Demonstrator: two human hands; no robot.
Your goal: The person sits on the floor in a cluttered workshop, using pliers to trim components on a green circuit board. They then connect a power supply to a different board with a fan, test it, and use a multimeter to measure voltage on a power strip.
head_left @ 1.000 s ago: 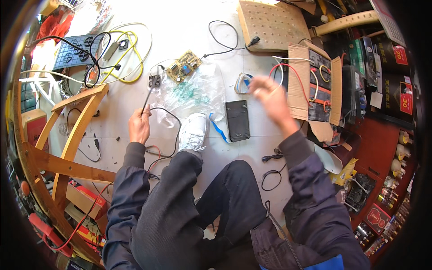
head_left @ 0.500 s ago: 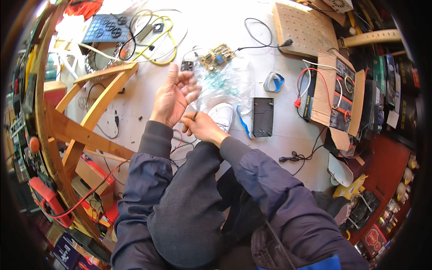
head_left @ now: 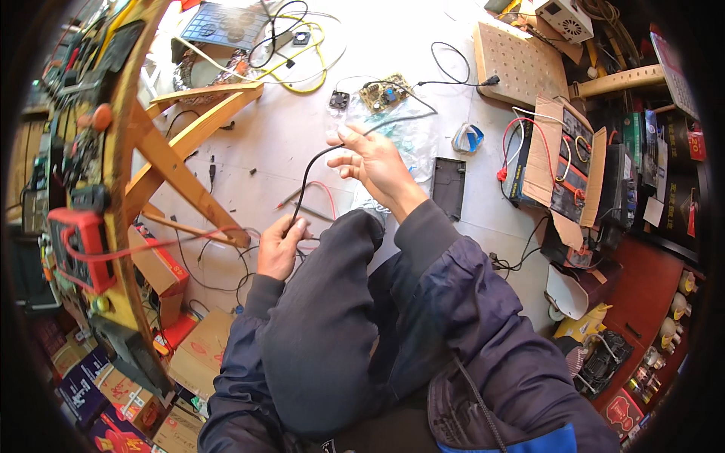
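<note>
Left hand [head_left: 279,249] and right hand [head_left: 377,167] hold one cable [head_left: 306,176]; one fan [head_left: 339,100] beyond.

Mid-frame on the pale flat floor [head_left: 491,230], slim black flexible cable [head_left: 304,181] runs from left hand [head_left: 279,249] to right hand [head_left: 377,170], the latter farther fwd & R. Ahead of both, flat green-brown circuit board [head_left: 383,93] sits at far end of crumpled clear plastic sheet [head_left: 415,143], small square black fan [head_left: 339,100] just L. R of sheet: shallow rectangular black plastic case [head_left: 448,189], w/ looped blue-and-white ribbon cable [head_left: 468,138] beyond it. Farther R, open brown cardboard box [head_left: 545,143]; pale perforated wooden block [head_left: 521,62] lies past that. Over L, angled brown wooden frame [head_left: 172,155], w/ boxy red-and-black meter [head_left: 79,249] nr it.
</note>
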